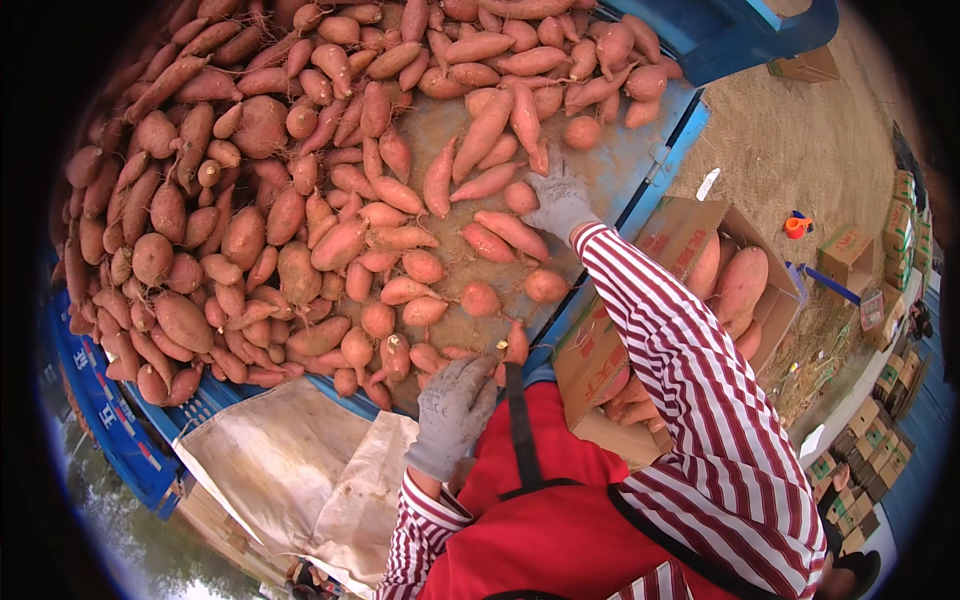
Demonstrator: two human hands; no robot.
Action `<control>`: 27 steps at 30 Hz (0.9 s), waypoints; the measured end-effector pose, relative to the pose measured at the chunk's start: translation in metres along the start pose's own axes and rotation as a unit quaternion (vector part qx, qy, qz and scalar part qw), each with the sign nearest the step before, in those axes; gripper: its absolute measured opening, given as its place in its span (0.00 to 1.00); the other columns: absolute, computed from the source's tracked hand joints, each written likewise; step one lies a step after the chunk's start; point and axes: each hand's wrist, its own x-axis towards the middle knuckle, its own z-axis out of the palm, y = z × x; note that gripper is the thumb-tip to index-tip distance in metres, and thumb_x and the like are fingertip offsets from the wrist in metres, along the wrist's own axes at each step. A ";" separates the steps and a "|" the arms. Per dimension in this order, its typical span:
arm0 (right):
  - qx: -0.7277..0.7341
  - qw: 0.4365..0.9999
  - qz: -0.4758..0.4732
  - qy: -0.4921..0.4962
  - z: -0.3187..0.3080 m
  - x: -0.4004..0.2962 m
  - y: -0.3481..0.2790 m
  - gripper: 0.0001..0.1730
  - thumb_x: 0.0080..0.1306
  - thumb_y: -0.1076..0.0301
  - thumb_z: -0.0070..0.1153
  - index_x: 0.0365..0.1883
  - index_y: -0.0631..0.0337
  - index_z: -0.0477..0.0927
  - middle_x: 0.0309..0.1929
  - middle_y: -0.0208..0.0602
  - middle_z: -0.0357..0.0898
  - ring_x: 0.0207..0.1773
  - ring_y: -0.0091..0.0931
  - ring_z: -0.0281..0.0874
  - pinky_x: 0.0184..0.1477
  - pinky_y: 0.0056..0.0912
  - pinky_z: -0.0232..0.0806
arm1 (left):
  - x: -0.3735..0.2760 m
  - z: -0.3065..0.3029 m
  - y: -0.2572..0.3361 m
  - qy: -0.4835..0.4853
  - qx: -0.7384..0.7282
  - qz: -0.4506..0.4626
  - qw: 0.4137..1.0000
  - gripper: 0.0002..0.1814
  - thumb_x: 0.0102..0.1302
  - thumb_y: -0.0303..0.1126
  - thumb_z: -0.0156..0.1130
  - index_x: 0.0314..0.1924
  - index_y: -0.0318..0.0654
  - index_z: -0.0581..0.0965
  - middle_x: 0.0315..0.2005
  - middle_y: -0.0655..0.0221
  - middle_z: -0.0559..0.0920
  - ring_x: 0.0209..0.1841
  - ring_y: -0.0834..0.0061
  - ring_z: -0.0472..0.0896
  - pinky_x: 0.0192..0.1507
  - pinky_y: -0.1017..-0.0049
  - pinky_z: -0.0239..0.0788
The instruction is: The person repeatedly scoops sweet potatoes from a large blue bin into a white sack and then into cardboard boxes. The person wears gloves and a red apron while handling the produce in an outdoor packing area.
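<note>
Reddish sweet potatoes (pixel 300 217) lie heaped across a blue truck bed (pixel 600 157), thick on the left and sparser towards its right edge. My right hand (pixel 559 199), in a grey glove, reaches over that edge; its fingers are beside a round sweet potato (pixel 521 197) and the tip of a long one (pixel 527 124). Whether it grips either cannot be told. My left hand (pixel 454 412), gloved too, is at the near edge with its back upward and fingers bent by some small sweet potatoes. Its palm side is hidden, so its hold cannot be told.
Right of my body stand two open cardboard boxes holding sweet potatoes, one (pixel 776 300) beyond my right arm, one (pixel 592 375) nearer. A pale cloth sheet (pixel 292 457) hangs at the lower left. An orange cup-like object (pixel 796 226) and more boxes (pixel 846 259) are on the ground.
</note>
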 end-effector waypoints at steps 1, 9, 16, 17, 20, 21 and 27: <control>0.010 1.000 0.005 -0.007 0.002 0.004 -0.006 0.36 0.54 0.46 0.63 0.61 0.45 0.72 0.77 0.50 0.45 0.75 0.47 0.52 0.67 0.58 0.55 | 0.010 0.003 0.000 -0.018 0.001 0.002 1.000 0.14 0.61 0.29 0.62 0.48 0.36 0.80 0.40 0.59 0.83 0.42 0.57 0.81 0.45 0.64 0.72; 0.348 0.936 0.054 -0.015 -0.037 -0.055 -0.029 0.44 0.50 0.47 0.69 0.66 0.42 0.69 0.72 0.63 0.50 0.74 0.55 0.52 0.72 0.50 0.53 | 0.076 0.028 -0.019 -0.055 -0.436 -0.190 0.878 0.25 0.71 0.42 0.56 0.65 0.40 0.70 0.55 0.57 0.77 0.56 0.60 0.77 0.57 0.62 0.71; 0.430 0.859 -0.260 -0.102 -0.084 -0.130 -0.081 0.37 0.55 0.55 0.67 0.64 0.49 0.71 0.71 0.52 0.58 0.71 0.48 0.61 0.70 0.50 0.56 | 0.048 0.050 -0.096 -0.050 -0.775 -0.204 0.596 0.30 0.75 0.51 0.46 0.70 0.42 0.60 0.63 0.57 0.70 0.63 0.58 0.71 0.64 0.61 0.68; 0.453 0.850 -0.230 -0.141 -0.080 -0.124 -0.075 0.36 0.57 0.56 0.65 0.65 0.50 0.71 0.70 0.49 0.61 0.69 0.45 0.64 0.68 0.48 0.59 | 0.044 0.055 -0.100 -0.042 -0.706 -0.227 0.670 0.30 0.75 0.51 0.46 0.69 0.42 0.62 0.62 0.56 0.71 0.62 0.58 0.72 0.62 0.61 0.69; 0.435 0.877 -0.105 -0.178 -0.093 -0.074 -0.055 0.35 0.62 0.57 0.60 0.67 0.52 0.67 0.69 0.49 0.63 0.66 0.43 0.69 0.66 0.45 0.62 | 0.049 0.035 -0.043 -0.028 -0.807 -0.176 0.562 0.29 0.74 0.52 0.46 0.67 0.43 0.65 0.59 0.57 0.74 0.58 0.58 0.75 0.57 0.60 0.72; 0.320 0.940 -0.096 -0.067 -0.078 -0.055 -0.053 0.34 0.64 0.58 0.57 0.68 0.53 0.66 0.69 0.48 0.64 0.65 0.43 0.71 0.64 0.44 0.64 | 0.053 0.022 -0.019 -0.037 -0.875 -0.148 0.460 0.29 0.74 0.53 0.46 0.66 0.43 0.66 0.58 0.58 0.76 0.57 0.58 0.76 0.56 0.60 0.73; 0.178 0.983 -0.004 0.044 -0.028 0.062 -0.046 0.31 0.65 0.58 0.54 0.65 0.58 0.64 0.63 0.47 0.68 0.60 0.42 0.74 0.59 0.46 0.68 | 0.030 0.035 -0.049 0.086 -0.826 -0.283 0.480 0.34 0.69 0.60 0.52 0.65 0.45 0.67 0.56 0.59 0.77 0.51 0.54 0.78 0.35 0.62 0.73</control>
